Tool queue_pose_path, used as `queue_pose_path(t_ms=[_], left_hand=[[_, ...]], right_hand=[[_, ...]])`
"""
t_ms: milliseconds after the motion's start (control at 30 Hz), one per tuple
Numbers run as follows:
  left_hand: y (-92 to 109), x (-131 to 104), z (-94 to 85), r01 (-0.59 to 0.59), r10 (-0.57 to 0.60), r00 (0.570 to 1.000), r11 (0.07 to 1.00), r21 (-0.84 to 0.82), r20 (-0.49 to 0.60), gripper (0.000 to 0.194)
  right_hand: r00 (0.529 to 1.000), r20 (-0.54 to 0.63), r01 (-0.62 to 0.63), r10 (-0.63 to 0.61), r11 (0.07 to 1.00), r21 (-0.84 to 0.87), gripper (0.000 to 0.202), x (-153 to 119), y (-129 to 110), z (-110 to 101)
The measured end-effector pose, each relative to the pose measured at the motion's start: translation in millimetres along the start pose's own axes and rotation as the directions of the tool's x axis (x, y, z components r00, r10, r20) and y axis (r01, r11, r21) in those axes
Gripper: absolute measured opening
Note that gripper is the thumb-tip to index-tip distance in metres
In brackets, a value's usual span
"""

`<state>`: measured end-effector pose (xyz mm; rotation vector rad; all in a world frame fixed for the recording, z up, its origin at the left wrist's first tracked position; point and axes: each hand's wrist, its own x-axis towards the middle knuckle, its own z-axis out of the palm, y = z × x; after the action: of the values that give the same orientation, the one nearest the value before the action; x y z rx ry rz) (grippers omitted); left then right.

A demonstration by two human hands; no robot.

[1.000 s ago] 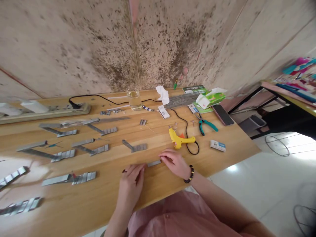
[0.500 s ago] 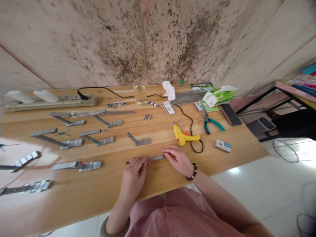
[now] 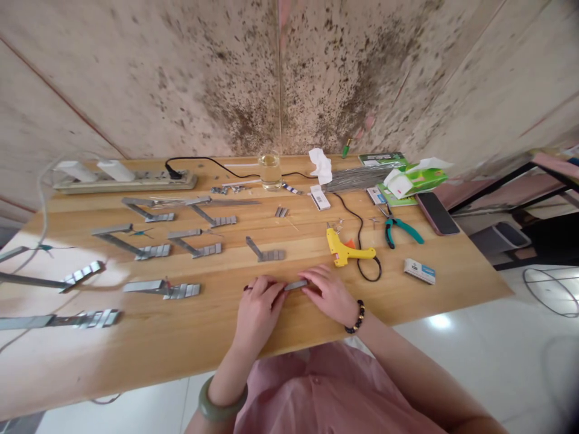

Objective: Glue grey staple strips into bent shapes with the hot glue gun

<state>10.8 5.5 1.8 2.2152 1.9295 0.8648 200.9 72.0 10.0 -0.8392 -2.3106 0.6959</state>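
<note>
A short grey strip (image 3: 296, 285), which looks like a stick of staples, lies between my hands near the front of the table. My left hand (image 3: 260, 307) pinches its left end between thumb and fingertips. At the other end, the closed fingers of my right hand (image 3: 329, 292) grip the strip. Beyond them rests a small grey piece (image 3: 266, 255) made of joined strips with a slanted arm. A yellow glue gun (image 3: 347, 248) lies just past my right hand, and a few loose grey strips (image 3: 281, 212) sit farther back.
Several grey jointed pieces (image 3: 196, 242) spread over the left side. Teal-handled pliers (image 3: 402, 229), a small box (image 3: 420, 271), a phone (image 3: 438, 213) and a tissue pack (image 3: 420, 179) occupy the right. A glass of liquid (image 3: 270, 172) and a power strip (image 3: 154, 184) stand along the wall.
The grey strip now tilts, its right end raised, and my hands have drawn slightly closer together around it. The whole view has shifted, so the table things appear farther right.
</note>
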Motion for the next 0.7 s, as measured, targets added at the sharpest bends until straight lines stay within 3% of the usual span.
queue_pose_path(t_ms=[700], left_hand=[[-4.0,-0.9,0.0,0.035,-0.038,0.999,0.987,-0.155,-0.017,0.02]], right_hand=[[0.999,0.001,-0.035,0.035,0.998,0.051,0.025,-0.4,0.2,1.2]])
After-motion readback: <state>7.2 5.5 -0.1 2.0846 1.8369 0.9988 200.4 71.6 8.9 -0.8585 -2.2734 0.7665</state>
